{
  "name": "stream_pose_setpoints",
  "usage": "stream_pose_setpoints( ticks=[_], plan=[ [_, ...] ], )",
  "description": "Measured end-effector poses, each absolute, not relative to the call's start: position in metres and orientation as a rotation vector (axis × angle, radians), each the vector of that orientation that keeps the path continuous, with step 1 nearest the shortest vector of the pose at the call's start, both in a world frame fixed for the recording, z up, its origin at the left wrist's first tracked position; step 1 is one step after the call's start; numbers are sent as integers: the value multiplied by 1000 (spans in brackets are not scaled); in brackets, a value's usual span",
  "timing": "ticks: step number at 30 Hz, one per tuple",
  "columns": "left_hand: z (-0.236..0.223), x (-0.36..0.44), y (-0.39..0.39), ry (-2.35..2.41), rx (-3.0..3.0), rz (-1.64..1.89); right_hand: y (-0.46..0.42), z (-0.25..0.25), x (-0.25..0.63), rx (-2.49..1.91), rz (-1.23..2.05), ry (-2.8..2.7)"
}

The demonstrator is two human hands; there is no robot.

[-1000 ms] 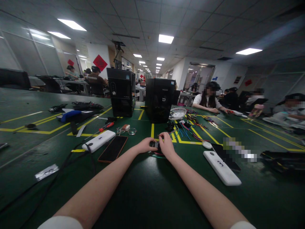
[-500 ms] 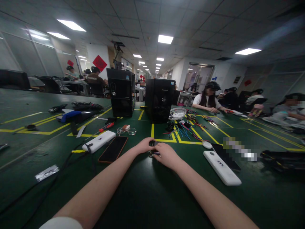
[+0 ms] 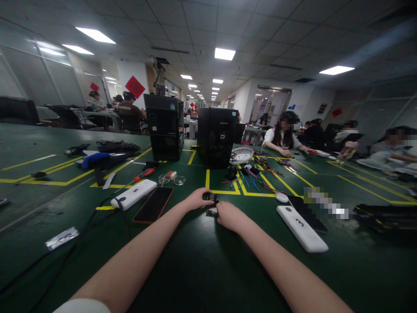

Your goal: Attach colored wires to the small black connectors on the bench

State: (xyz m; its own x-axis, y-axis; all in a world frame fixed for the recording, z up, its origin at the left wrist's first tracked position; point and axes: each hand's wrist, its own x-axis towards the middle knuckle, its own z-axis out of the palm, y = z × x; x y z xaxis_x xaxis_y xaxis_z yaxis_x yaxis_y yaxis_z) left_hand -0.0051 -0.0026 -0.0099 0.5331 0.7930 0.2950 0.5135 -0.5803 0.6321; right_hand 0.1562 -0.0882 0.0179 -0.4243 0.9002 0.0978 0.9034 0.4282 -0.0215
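Note:
Straight ahead over the green table, my left hand (image 3: 197, 199) pinches a small black block-like part (image 3: 213, 198) between thumb and fingers. My right hand (image 3: 229, 215) is closed against the near right side of that part, its fingertips pressed together. Just below, a short bunch of thin coloured wires (image 3: 212, 213) shows beside my right fingertips. I cannot make out whether the wires join the black part, or exactly what the right fingers grip. Left of my left hand lies a dark phone (image 3: 153, 205) with an orange-brown edge.
Two black computer towers (image 3: 163, 128) stand ahead. Several coloured cables (image 3: 249, 174) and a white basket (image 3: 241, 155) lie right of them. White power banks (image 3: 301, 228) flank my arms. A red-handled screwdriver (image 3: 144, 174), glasses (image 3: 179, 179) and a black cable (image 3: 86, 234) are leftward. A person (image 3: 285, 137) sits across.
My right hand has shifted slightly right and down from the left hand, so more of the black part shows between them. The left hand keeps its grip.

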Motion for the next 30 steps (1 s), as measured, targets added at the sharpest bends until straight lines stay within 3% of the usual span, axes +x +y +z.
stream_pose_setpoints(
  ticks=[9,17,30],
  plan=[
    [-10,-6,-1,1034,2391,807,-82,46,171,-1676,272,-2502],
    [-10,-6,-3,879,2244,781,-69,22,176,-1598,29,-2467],
    [0,-8,-12,984,2246,723,-47,42,266,-2397,88,-2094]
  ],
)
